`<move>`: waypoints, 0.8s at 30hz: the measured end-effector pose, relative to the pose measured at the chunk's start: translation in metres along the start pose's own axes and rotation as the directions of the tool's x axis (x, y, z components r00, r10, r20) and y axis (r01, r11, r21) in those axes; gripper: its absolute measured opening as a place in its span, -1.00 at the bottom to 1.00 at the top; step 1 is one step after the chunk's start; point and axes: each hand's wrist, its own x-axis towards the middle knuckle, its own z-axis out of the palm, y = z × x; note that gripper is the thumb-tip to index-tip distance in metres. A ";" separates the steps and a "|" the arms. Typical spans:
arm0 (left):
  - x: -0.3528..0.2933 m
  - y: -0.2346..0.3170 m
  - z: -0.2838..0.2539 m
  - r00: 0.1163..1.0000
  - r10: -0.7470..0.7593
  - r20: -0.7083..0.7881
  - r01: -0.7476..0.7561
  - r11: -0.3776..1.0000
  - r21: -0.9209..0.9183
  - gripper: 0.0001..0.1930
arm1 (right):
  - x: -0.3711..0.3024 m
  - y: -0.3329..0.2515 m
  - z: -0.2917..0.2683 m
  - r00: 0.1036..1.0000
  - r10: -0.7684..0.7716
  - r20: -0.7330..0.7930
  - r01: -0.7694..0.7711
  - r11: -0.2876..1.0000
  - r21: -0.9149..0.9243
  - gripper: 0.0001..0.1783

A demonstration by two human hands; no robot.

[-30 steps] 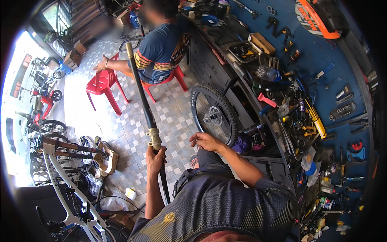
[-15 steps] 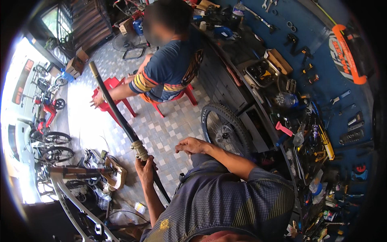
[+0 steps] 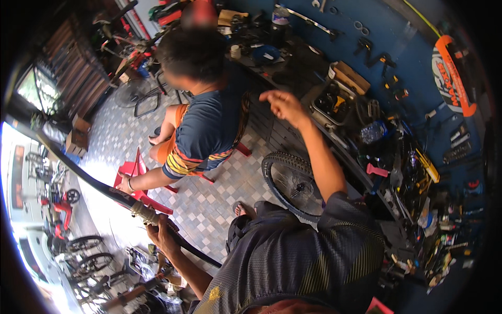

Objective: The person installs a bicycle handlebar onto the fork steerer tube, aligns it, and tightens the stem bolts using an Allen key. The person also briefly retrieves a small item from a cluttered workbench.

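My left hand [image 3: 164, 236] is closed around a long black bicycle handlebar [image 3: 95, 182], next to its bronze-coloured stem clamp [image 3: 144, 213]. The bar slants across my left side, its far end toward the bright doorway and its near end by my shirt. My right hand [image 3: 286, 109] is raised near the edge of the workbench, index finger stretched out and the other fingers partly curled, holding nothing. Ahead of me another person [image 3: 212, 115] sits turned away, one hand on a red plastic chair [image 3: 137, 178]. The handlebar passes close to that chair in the view.
A bicycle wheel [image 3: 295, 186] leans against the dark cabinet. Tools and parts crowd the workbench [image 3: 345, 141] on the right, below a blue tool wall [image 3: 405, 99]. A fan [image 3: 133, 94] stands beyond the seated person. Several bicycles [image 3: 86, 251] are at the left.
My right hand has risen from in front of my waist toward the workbench, its index finger extending. The handlebar has tilted farther left, still in my left hand. The view has shifted.
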 end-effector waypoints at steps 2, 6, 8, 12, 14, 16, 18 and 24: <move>0.029 0.002 0.006 0.999 0.031 0.043 -0.031 1.000 0.000 -0.71 | 0.014 -0.011 -0.024 0.979 -0.080 -0.189 0.082 0.997 0.001 -0.71; 0.071 0.011 0.021 0.993 0.036 0.109 -0.033 0.999 -0.032 -0.68 | 0.045 0.000 -0.104 0.931 -0.075 -0.357 0.018 0.987 -0.161 -0.68; 0.075 0.025 0.043 0.998 0.043 0.044 -0.042 0.999 -0.032 -0.53 | 0.061 0.014 -0.144 0.852 -0.094 -0.514 -0.044 0.967 -0.250 -0.71; 0.073 0.047 0.080 0.998 0.056 0.011 -0.057 0.998 0.034 -0.48 | 0.102 0.049 -0.226 0.652 -0.211 -0.728 -0.348 0.770 -0.535 -0.65; 0.074 0.044 0.093 0.999 0.025 -0.039 -0.025 1.000 0.016 -0.53 | 0.112 0.050 -0.247 0.598 -0.192 -0.778 -0.545 0.613 -0.571 -0.61; 0.069 0.041 0.101 0.998 0.012 -0.055 -0.011 1.000 0.017 -0.59 | 0.122 0.054 -0.255 0.599 -0.127 -0.791 -0.638 0.522 -0.566 -0.56; 0.063 0.043 0.107 0.999 0.025 -0.022 -0.024 0.999 0.035 -0.64 | 0.126 0.066 -0.269 0.615 -0.172 -0.769 -0.668 0.404 -0.625 -0.51; 0.033 0.054 0.100 0.990 -0.038 -0.138 0.054 0.992 0.116 -0.43 | 0.160 0.134 -0.309 0.728 -0.194 -0.658 -0.639 0.155 -0.753 -0.57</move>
